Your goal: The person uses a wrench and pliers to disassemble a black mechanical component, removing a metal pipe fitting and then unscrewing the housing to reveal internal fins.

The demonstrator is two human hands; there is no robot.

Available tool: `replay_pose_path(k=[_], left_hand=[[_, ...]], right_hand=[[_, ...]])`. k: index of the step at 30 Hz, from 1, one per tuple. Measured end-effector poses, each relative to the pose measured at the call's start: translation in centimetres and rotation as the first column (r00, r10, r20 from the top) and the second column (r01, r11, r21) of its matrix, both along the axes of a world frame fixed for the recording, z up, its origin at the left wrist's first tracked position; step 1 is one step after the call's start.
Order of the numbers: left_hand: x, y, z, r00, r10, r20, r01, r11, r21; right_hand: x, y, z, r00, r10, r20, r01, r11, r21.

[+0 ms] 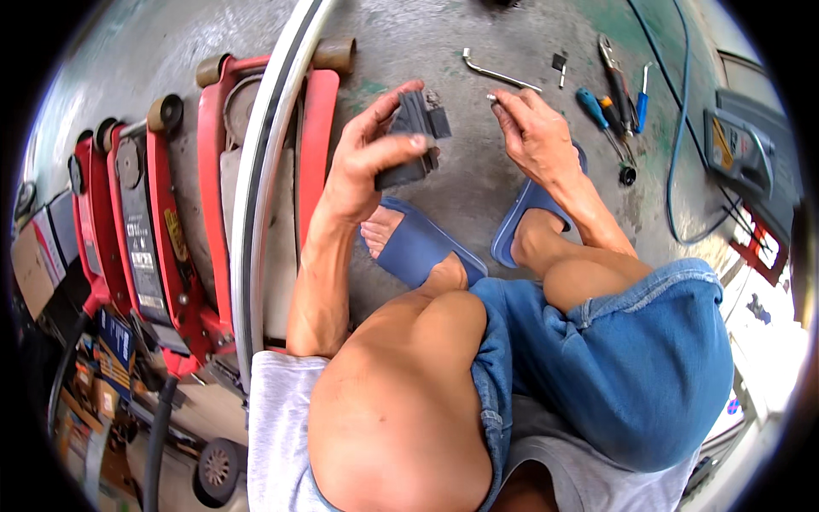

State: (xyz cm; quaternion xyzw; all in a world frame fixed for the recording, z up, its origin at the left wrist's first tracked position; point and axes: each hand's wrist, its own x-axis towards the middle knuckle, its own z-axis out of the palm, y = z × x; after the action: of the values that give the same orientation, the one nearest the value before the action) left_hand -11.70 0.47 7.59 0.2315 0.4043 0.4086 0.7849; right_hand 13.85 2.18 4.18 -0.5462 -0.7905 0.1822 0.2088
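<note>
My left hand [367,154] is closed around a dark, ridged block-like part [414,136], with the thumb lying across its face. A smaller dark square piece sticks out of the part's right side. To the right, my right hand [537,132] pinches a small shiny metal piece [492,99] between thumb and fingertips. It is too small to name for certain. The two hands are apart, raised above the floor in front of my blue slippers [431,247]. Beyond the right hand lies an L-shaped wrench [503,78].
Right of my right hand lie a teal-handled tool [590,107], pliers [616,81] and a blue-handled screwdriver [641,111]. A hose [680,136] runs beside a grey plastic container [740,149]. Red floor jacks [158,222] stand at left, behind a curved silver-and-black strip [256,171].
</note>
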Motion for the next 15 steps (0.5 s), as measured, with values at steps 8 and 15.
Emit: replay_pose_path(k=[8,15], left_hand=[[0.7,-1.5,3.1,0.993,0.109,-0.044,-0.100,0.978,0.184],[2.7,-0.6,4.0,0.978,0.163,-0.132,-0.132,0.967,0.219]], right_hand=[[-0.6,0.4,-3.4,0.937,0.235,0.257,-0.209,0.970,-0.125],[-0.3,1.7,-4.1,0.935,0.325,0.143,-0.305,0.942,-0.141]])
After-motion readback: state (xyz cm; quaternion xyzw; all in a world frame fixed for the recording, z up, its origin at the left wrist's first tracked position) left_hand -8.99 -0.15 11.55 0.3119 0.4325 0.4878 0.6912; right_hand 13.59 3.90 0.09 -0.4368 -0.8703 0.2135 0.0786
